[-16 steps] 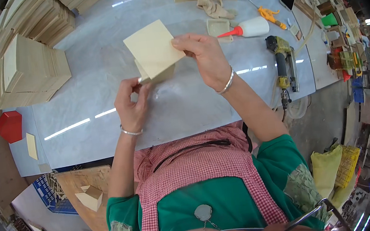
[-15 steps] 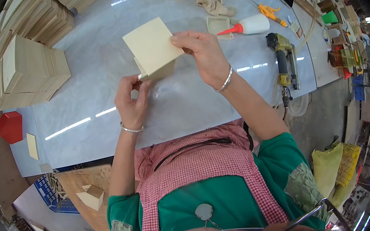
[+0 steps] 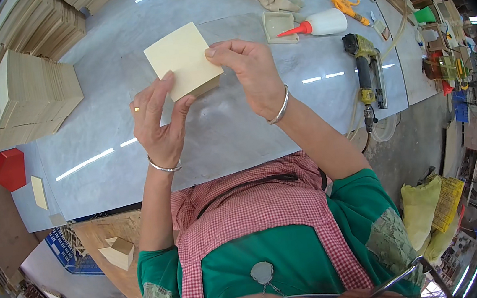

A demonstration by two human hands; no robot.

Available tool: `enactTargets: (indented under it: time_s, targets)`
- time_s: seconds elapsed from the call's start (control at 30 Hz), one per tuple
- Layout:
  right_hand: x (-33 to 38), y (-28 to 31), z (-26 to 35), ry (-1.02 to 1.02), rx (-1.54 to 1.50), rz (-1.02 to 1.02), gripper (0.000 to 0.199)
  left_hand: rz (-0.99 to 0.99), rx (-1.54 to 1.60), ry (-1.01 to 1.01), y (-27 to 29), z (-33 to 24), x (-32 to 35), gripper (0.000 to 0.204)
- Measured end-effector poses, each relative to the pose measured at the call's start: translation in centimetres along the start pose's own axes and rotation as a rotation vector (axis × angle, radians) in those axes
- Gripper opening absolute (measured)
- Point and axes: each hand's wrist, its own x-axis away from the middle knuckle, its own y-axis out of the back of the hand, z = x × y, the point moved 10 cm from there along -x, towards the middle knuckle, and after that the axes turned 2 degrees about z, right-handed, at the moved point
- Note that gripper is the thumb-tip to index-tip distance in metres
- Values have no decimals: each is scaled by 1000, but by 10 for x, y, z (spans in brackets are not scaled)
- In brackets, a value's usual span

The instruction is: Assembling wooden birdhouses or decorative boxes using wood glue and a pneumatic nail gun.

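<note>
Table [image 3: 237,140]: grey-blue top, carrying the white red-nozzled bottle [image 3: 328,22] (reference for all places). Panel stack [image 3: 38,93]: pale, far left of the bottle. Nail gun [image 3: 365,71]: on the bottle's near side, slightly right. Right hand [image 3: 251,76]: left of the bottle and nearer the body; thumb and fingers clamped on the right edge of the pale wooden piece [image 3: 180,61]. Left hand [image 3: 158,123]: farther left of the bottle, also nearer the body; fingertip on the piece's upper face, thumb at its near edge. Cannot tell whether these press together.

Piece: left of the bottle. Lies leftward from the right grip, beyond and rightward from the left hand; both touch it, so neither is nearer. Upper face roughly square, no clear long axis, edges askew to the table edge. Cream, plain, smooth-looking; narrow darker side visible beneath the near edge. Underside hidden.
</note>
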Motion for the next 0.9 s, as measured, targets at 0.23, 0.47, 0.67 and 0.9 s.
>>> enactTargets:
  time_s: [0.23, 0.47, 0.67, 0.9]
  targets:
    - [-2, 0, 2, 14, 103, 56, 21, -20, 38, 88, -4, 8, 1, 34]
    - [25, 9, 44, 704, 662, 36, 17, -54, 102, 90, -3, 10, -1, 33]
    - [51, -7, 58, 1053, 990, 12, 16, -62, 157, 119, -4, 15, 1, 31]
    - [59, -14, 60, 1205, 1056, -43, 19, -54, 177, 118, -6, 16, 0, 31]
